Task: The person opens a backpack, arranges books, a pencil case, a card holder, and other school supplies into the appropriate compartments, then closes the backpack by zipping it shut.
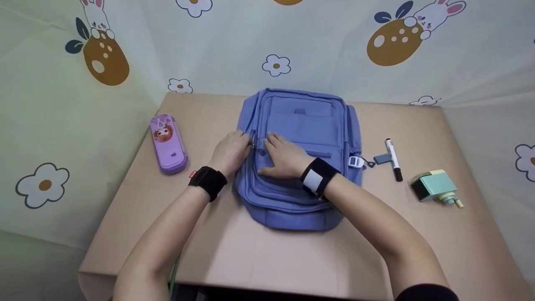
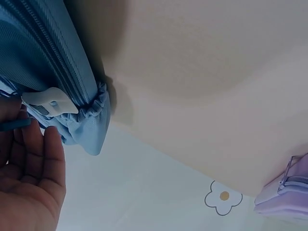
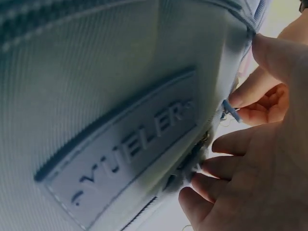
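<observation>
A blue backpack [image 1: 301, 125] lies front side up on the table. At its left side my left hand [image 1: 232, 152] pinches a zipper pull [image 3: 232, 110] between thumb and finger; part of the blue tab [image 2: 17, 124] also shows in the left wrist view. My right hand [image 1: 288, 159] rests on the front of the backpack with its fingers fairly straight and the thumb spread. Close to the right hand is a raised name patch [image 3: 125, 149]. A pale buckle [image 2: 50, 102] sits beside the left fingers.
A purple pencil case [image 1: 169, 144] lies to the left on the table [image 1: 259, 259]. To the right are a white marker [image 1: 393, 159] with a black cap, a grey-blue tag [image 1: 382, 159] and a mint-green box-shaped item [image 1: 436, 186]. Patterned cloth [image 1: 326, 54] surrounds the table.
</observation>
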### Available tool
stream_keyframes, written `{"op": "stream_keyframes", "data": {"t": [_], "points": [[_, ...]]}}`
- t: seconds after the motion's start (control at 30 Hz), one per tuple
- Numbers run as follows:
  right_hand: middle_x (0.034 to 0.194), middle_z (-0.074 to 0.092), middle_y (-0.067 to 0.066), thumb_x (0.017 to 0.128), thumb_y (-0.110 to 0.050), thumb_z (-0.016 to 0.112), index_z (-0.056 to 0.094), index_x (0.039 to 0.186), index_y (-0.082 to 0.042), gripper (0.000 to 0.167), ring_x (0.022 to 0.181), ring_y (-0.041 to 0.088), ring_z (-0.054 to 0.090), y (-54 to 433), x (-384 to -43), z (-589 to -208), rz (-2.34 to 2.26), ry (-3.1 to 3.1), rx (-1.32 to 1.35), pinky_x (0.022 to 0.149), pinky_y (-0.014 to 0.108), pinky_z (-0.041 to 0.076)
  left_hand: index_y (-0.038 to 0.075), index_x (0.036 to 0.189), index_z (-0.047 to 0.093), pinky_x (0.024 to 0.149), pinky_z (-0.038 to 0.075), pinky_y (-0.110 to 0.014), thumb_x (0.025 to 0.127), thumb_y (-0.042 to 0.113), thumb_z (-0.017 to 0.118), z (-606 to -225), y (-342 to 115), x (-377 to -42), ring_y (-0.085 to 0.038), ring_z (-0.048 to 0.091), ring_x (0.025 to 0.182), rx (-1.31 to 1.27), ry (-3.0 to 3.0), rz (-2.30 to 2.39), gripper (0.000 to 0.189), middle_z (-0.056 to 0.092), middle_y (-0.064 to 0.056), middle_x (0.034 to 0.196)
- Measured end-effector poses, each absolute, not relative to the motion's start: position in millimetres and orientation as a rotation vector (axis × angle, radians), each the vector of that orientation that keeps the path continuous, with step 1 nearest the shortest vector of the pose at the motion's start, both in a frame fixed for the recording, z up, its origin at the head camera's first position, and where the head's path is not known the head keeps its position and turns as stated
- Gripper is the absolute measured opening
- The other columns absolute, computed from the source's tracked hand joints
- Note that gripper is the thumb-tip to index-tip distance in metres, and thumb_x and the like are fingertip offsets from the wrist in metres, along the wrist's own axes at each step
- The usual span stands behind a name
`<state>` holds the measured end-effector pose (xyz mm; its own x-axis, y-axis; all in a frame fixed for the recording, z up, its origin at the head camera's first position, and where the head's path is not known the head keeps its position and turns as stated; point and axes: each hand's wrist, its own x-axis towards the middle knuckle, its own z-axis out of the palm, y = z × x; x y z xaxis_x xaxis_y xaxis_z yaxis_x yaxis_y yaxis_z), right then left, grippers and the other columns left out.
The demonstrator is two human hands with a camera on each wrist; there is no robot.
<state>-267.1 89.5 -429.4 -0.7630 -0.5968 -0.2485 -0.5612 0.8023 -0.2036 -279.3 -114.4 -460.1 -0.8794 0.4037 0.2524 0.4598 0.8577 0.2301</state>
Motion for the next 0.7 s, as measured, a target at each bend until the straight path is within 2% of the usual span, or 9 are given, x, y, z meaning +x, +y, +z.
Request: {"op": "stream_keyframes", "data": {"t": [0.33, 0.47, 0.7], "points": [[0.170, 0.006, 0.017, 0.096, -0.067, 0.053, 0.017, 0.162, -0.002, 0.100, 0.156, 0.033, 0.006, 87.0, -268.8, -431.1, -0.132, 2.660, -0.852, 0.123, 0.045, 0.017, 0.003, 0.098, 0.069, 0.079, 0.052, -0.049, 0.097, 0.013, 0.069, -454.6, -122.1, -275.1, -0.036, 0.062, 0.090, -0.697, -2.829, -0.417, 0.010, 0.063, -0.013, 0.095], [0.170, 0.006, 0.018, 0.096, -0.067, 0.053, 0.017, 0.162, -0.001, 0.099, 0.156, 0.033, 0.006, 86.8, -268.7, -432.4, -0.113, 2.668, -0.853, 0.123, 0.045, 0.017, 0.003, 0.097, 0.071, 0.079, 0.052, -0.048, 0.097, 0.013, 0.068, -452.1, -122.3, -264.4, -0.034, 0.061, 0.091, -0.720, -2.851, -0.421, 0.010, 0.064, -0.012, 0.097], [0.169, 0.005, 0.018, 0.096, -0.067, 0.053, 0.017, 0.162, -0.001, 0.100, 0.156, 0.034, 0.006, 85.6, -266.7, -433.1, -0.107, 2.666, -0.845, 0.123, 0.046, 0.017, 0.005, 0.088, 0.069, 0.072, 0.050, -0.047, 0.093, 0.010, 0.071, -449.8, -123.3, -238.7, -0.032, 0.059, 0.083, -0.737, -2.867, -0.461, 0.007, 0.064, -0.010, 0.090]]}}
